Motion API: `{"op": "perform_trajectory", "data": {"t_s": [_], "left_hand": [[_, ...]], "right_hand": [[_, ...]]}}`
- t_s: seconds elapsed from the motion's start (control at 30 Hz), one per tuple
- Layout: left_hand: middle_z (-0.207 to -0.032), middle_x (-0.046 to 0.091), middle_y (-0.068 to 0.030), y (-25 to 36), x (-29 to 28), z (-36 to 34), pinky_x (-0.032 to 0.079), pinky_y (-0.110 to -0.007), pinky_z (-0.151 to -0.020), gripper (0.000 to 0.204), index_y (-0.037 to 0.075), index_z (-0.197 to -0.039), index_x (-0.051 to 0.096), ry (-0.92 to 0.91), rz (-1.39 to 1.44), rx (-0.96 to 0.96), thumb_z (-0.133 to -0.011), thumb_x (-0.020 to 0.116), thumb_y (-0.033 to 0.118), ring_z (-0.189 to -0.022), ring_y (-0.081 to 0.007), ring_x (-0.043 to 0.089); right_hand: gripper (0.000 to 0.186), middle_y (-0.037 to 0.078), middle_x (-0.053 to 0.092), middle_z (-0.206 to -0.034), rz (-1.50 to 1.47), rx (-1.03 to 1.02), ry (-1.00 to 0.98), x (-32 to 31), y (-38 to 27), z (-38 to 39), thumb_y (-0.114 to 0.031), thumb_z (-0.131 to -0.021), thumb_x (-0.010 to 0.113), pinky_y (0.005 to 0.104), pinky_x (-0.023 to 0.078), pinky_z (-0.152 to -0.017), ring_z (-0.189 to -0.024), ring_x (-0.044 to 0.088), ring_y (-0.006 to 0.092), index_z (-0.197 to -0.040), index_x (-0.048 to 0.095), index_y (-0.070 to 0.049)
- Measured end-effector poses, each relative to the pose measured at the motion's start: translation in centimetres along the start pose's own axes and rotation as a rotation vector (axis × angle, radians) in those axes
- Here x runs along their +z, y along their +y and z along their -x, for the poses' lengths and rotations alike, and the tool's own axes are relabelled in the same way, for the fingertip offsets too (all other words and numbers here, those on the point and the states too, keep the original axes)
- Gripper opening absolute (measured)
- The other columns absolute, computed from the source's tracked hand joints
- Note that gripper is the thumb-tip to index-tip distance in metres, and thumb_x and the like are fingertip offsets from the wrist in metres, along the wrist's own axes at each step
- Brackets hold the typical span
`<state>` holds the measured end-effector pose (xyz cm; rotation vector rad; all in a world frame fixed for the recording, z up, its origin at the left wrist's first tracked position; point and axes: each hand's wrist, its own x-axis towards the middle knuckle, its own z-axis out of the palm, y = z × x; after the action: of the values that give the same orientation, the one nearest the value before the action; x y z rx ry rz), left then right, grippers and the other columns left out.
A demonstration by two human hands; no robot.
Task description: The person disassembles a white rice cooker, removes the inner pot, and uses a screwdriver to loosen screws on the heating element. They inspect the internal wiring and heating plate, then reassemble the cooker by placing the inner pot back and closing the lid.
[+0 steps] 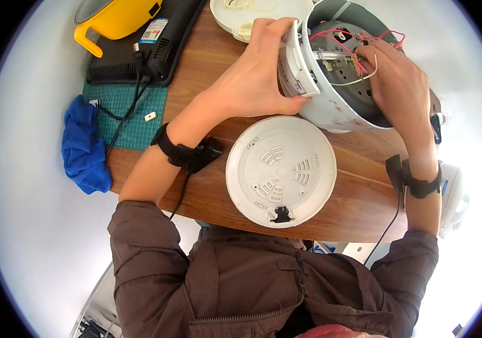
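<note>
Pale cooker (334, 108) is opened on wooden table (362, 174), red wires (359, 69) bared. White panel (297, 70) is gripped at its side by left hand (259, 76), spread wide; right hand (400, 76) is narrowed among wires, hold unclear. Vented round cover (281, 172), apparently removed, is laid nearby, not refitted.

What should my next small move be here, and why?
Perhaps ease the red wires aside with your right hand: they run close to it inside the open housing, while your left hand grips the white panel at the housing's side.
</note>
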<state>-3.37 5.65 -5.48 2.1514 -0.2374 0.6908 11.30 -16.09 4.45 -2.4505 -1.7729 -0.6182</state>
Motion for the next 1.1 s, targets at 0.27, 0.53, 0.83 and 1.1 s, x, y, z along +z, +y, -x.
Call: {"op": "perform_trajectory", "data": {"t_s": [0.27, 0.53, 0.83, 1.1], "left_hand": [[-0.152, 0.038, -0.0182, -1.4, -0.7, 0.5, 0.036, -0.046, -0.121, 0.114, 0.005, -0.158, 0.021, -0.099, 0.138, -0.098, -0.068, 0.091, 0.016, -0.144, -0.0304, 0.041], [-0.148, 0.036, -0.0177, -1.8, -1.1, 0.5, 0.038, -0.049, -0.122, 0.113, 0.004, -0.158, 0.019, -0.140, 0.261, -0.126, -0.071, 0.089, 0.018, -0.146, -0.0344, 0.038], [-0.159, 0.033, -0.0103, -2.6, -1.8, 0.5, 0.031, -0.040, -0.123, 0.113, 0.006, -0.163, 0.018, -0.161, 0.390, -0.194, -0.070, 0.082, 0.003, -0.148, -0.0221, 0.035], [-0.157, 0.035, -0.0160, -3.3, -1.8, 0.3, 0.039, -0.049, -0.120, 0.107, 0.005, -0.163, 0.018, -0.166, 0.470, -0.138, -0.076, 0.080, 0.009, -0.146, -0.0304, 0.041]], "right_hand": [[0.011, 0.003, 0.068, -0.093, -0.107, -0.015, 0.001, -0.6, 0.2, -0.5, -0.011, -0.091, 0.069, 0.0418, 0.056, -0.069, -0.081, 0.068, 0.0300, -0.101, 0.071, -0.013], [0.012, 0.004, 0.069, -0.091, -0.118, 0.026, -0.023, -0.9, -0.3, -0.3, -0.012, -0.090, 0.070, 0.0425, 0.055, -0.069, -0.082, 0.068, 0.0303, -0.102, 0.072, -0.014], [0.018, 0.003, 0.071, -0.092, -0.141, 0.005, 0.016, -0.6, -0.6, -0.3, -0.008, -0.088, 0.070, 0.0424, 0.056, -0.070, -0.083, 0.069, 0.0305, -0.104, 0.071, -0.016], [0.013, 0.007, 0.069, -0.093, -0.233, -0.010, -0.051, -1.8, -0.9, -1.1, -0.005, -0.091, 0.067, 0.0424, 0.053, -0.071, -0.084, 0.065, 0.0335, -0.104, 0.069, -0.009]]}}
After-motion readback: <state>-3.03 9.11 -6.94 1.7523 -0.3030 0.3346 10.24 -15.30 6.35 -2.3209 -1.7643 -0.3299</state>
